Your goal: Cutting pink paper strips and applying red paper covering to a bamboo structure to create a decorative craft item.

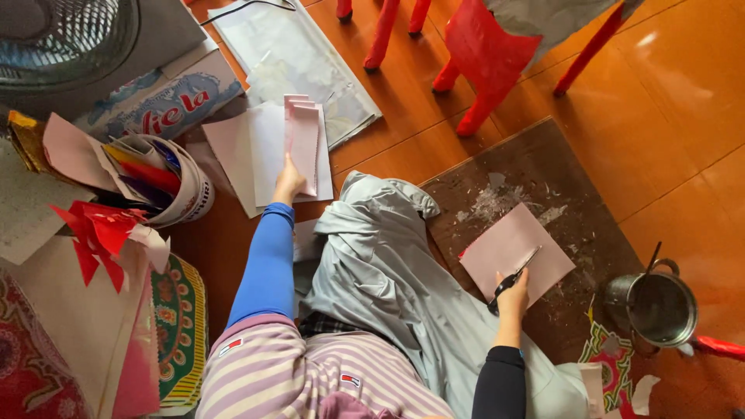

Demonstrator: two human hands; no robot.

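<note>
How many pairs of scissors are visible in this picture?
1. The scissors are in the right hand, over the pink sheet on the board. Others may be hidden.
</note>
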